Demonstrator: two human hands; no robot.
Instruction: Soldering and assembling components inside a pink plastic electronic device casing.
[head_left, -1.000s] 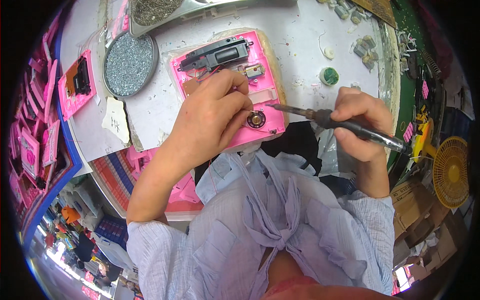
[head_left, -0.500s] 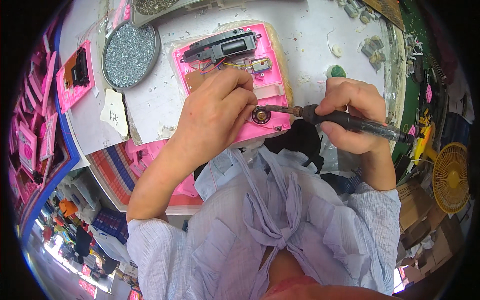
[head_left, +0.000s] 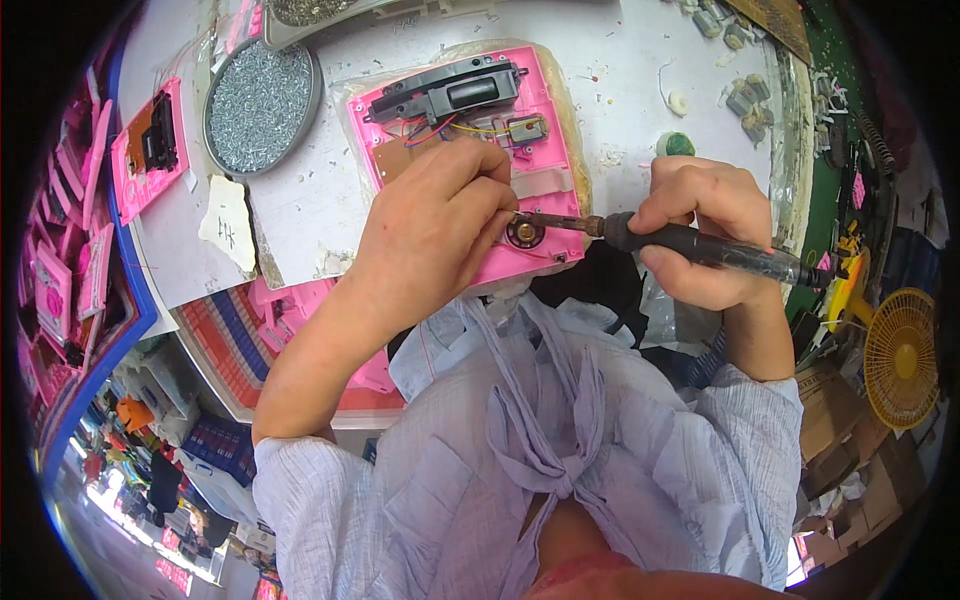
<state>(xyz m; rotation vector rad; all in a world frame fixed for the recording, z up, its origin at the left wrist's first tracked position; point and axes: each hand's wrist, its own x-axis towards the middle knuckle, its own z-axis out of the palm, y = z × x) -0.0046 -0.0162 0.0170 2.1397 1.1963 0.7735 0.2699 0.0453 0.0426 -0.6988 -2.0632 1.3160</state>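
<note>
A pink plastic housing lies on a wrapped pad in front of me, with a black mechanism, a small metal motor, coloured wires and a round speaker in it. My right hand is closed round the black handle of a soldering iron. The iron's tip reaches left to the speaker's upper edge. Over the housing, my left hand is closed, thumb and fingers pinched beside that tip. What the pinch holds is hidden behind the fingers.
A round tray of screws stands at left, near another pink part and a torn paper piece. Small motors lie at right, with a green-topped spool closer in. Pink housings fill a blue-edged bin far left. A yellow fan stands far right.
The iron and both hands stay almost in place at the speaker. The housing appears shifted very slightly to the right in the picture.
</note>
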